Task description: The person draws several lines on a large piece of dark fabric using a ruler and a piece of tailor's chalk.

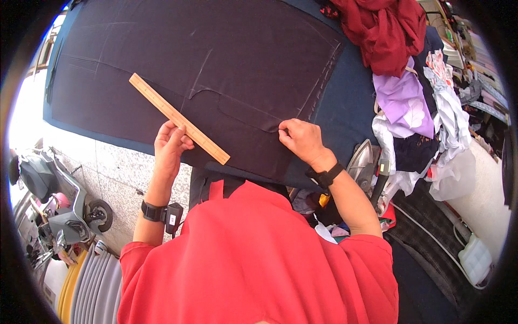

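Note:
A wooden ruler [178, 117] slants over the dark cloth, held near its middle between the thumb and fingers of my left hand [173, 139]. My right hand [300, 137] pinches the edge of a dark fabric piece [251, 111] at its right end, where the cloth lifts slightly. That piece lies among several chalk lines on the dark fabric [141, 52]. White stitches or dashes run along a chalked line near the fabric's right side. Under it all is a blue table covering [340, 97].
An iron [362, 162] rests at the table's right. Beyond it are crumpled red cloth [388, 32], a lilac cloth [404, 101] and white fabric [449, 101]. Dark cloth and a white plastic bottle [475, 259] lie lower right. A scooter [68, 198] stands on the floor at left, near stacked stools [91, 283].

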Available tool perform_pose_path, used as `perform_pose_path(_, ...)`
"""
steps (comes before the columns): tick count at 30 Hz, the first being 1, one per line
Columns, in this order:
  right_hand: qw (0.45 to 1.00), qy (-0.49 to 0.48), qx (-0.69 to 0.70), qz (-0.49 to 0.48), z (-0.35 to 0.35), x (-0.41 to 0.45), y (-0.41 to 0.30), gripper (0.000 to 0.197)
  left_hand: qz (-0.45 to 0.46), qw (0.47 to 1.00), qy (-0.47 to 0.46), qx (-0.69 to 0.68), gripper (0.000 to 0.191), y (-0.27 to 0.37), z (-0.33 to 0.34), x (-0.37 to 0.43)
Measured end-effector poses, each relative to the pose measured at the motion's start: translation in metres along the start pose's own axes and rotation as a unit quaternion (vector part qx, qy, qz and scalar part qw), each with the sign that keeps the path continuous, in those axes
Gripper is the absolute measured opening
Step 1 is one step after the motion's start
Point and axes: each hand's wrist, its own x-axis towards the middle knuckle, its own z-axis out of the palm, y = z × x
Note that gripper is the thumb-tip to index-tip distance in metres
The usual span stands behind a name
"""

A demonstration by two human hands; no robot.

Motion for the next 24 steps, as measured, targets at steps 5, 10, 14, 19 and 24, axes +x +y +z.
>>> perform_pose_path(5, 0.986, 0.020, 0.105, 0.127, -0.018, 0.030, 0.007, 0.011, 0.000, 1.000, 0.000, 0.008, 0.018, -0.008, 0.003, -0.008)
perform_pose_path(10, 0.973, 0.084, 0.144, 0.160, -0.028, 0.083, 0.032, 0.014, -0.032, 0.999, -0.014, 0.029, 0.019, -0.015, 0.038, -0.012)
perform_pose_path(14, 0.969, 0.132, 0.142, 0.155, -0.031, 0.094, 0.050, 0.019, -0.044, 0.997, -0.053, 0.043, 0.022, -0.027, 0.060, -0.009)
perform_pose_path(19, 0.953, 0.137, 0.186, 0.196, -0.042, 0.061, 0.053, 0.032, -0.057, 0.995, -0.076, 0.028, 0.023, -0.046, 0.087, -0.007)
perform_pose_path(24, 0.899, 0.120, 0.318, 0.275, -0.048, 0.007, 0.062, 0.027, -0.055, 0.995, -0.063, 0.052, 0.024, -0.058, 0.107, -0.004)
